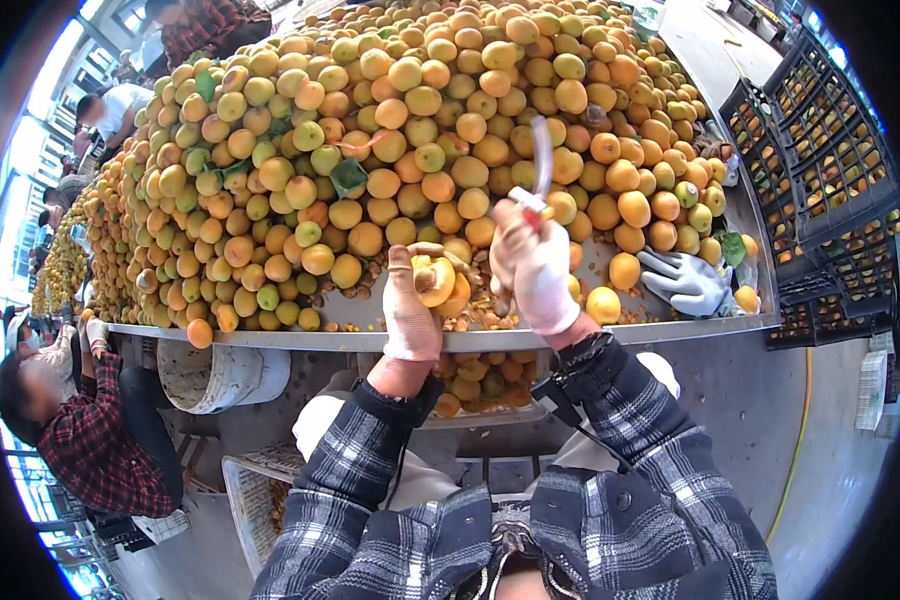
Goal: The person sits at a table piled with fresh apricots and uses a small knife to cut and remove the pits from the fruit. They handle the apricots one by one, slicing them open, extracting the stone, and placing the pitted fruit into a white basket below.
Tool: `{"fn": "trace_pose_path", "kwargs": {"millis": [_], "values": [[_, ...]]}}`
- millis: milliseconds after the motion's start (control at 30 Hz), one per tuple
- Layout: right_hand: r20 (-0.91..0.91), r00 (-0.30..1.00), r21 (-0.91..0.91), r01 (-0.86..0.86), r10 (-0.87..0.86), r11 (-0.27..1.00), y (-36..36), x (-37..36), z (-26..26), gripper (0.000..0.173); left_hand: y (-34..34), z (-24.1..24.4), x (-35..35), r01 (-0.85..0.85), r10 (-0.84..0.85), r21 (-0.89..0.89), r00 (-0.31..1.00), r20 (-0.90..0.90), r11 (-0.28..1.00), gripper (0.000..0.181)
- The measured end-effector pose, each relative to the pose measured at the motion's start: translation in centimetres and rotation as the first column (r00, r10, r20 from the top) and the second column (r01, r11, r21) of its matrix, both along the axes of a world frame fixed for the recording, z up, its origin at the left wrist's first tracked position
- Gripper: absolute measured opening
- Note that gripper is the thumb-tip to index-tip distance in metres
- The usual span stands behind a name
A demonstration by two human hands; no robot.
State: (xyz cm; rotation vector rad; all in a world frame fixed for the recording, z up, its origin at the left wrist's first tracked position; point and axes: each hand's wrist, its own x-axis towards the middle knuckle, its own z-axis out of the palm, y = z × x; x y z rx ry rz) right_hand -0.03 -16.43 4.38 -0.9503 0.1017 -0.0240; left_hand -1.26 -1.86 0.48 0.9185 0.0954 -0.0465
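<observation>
Split apricot flesh (pixel 441 283) sits in my left hand (pixel 409 322), its cut face up with a brown pit or pit hollow showing. That hand wears a pale glove and is just above the front rim of the metal table (pixel 487 341). My right hand (pixel 532 274), also in a pale glove and blurred, grips a small knife (pixel 543 157) whose curved blade points away over the fruit. Beyond both hands rises a large heap of apricots (pixel 412 154). Pits and scraps (pixel 487 321) lie between my hands on the table.
A grey work glove (pixel 686 283) lies on the table at right. Black crates of fruit (pixel 825 157) stand beyond that end. Below the rim are a container of apricots (pixel 487 379), a white bucket (pixel 225 375) and a white basket (pixel 251 510). A person (pixel 109 465) sits at left.
</observation>
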Motion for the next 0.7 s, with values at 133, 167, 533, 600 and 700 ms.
{"fn": "trace_pose_path", "kwargs": {"millis": [133,167,533,600,700], "values": [[0.081,0.994,0.158,0.057,-0.071,0.986,0.1,0.3,1.8,0.038,-1.4,0.1,-1.4,0.092,-0.087,0.215,0.996,-0.035,0.972,0.059],[0.108,0.99,0.151,0.079,-0.096,0.985,0.3,0.3,2.0,0.041,-1.9,0.1,-1.8,0.109,-0.102,0.215,0.994,-0.042,0.971,0.059],[0.08,0.976,0.122,0.191,-0.201,0.974,1.4,1.0,0.7,0.027,-3.6,-0.9,-1.8,-0.04,0.076,0.414,0.995,-0.069,0.909,0.054],[-0.053,0.981,0.341,0.193,-0.186,0.92,1.4,1.8,0.1,0.028,-3.8,-0.9,-1.8,-0.119,0.127,0.459,0.992,0.013,0.881,0.054],[-0.266,0.951,0.298,0.236,-0.157,0.925,1.3,2.7,-0.9,0.041,-4.0,-0.9,-1.7,-0.191,0.189,0.488,0.98,0.055,0.852,0.051]]}}
